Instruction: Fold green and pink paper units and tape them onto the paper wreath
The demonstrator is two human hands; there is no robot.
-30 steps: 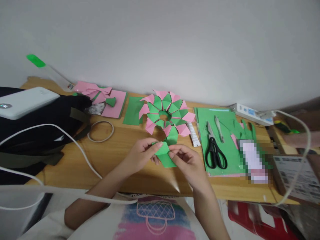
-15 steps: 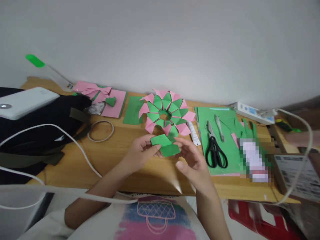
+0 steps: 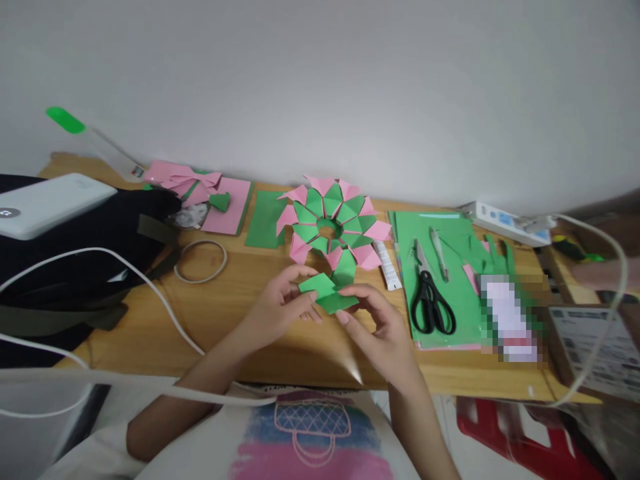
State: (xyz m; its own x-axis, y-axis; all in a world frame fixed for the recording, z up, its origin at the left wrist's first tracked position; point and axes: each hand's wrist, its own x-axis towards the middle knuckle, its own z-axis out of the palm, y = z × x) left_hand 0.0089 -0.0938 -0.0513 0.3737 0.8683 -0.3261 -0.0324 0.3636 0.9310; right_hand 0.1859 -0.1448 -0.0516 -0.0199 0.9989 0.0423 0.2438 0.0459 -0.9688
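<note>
A folded piece of green paper [image 3: 323, 292] is held between both hands above the table's front part. My left hand [image 3: 280, 303] pinches its left side, thumb on top. My right hand [image 3: 377, 327] grips its right side between thumb and fingers. Just beyond lies a ring-shaped paper flower [image 3: 350, 212] of green folded units with pink tips. A green unit [image 3: 344, 268] juts from its near side toward my hands, partly hidden by the held paper. To the right of the flower is a white tube [image 3: 387, 265].
Black-handled scissors [image 3: 431, 303] and a cutter [image 3: 439, 253] rest on green sheets [image 3: 465, 313] at right. A power strip [image 3: 505, 223] is behind them. Pink paper [image 3: 235, 203], a tape ring [image 3: 201, 261] and a black bag [image 3: 100, 267] are at left. A white cable [image 3: 160, 303] crosses there.
My right thumb and fingers have closed onto the right side of the green paper. The paper has tilted a little, and my left hand keeps its hold.
</note>
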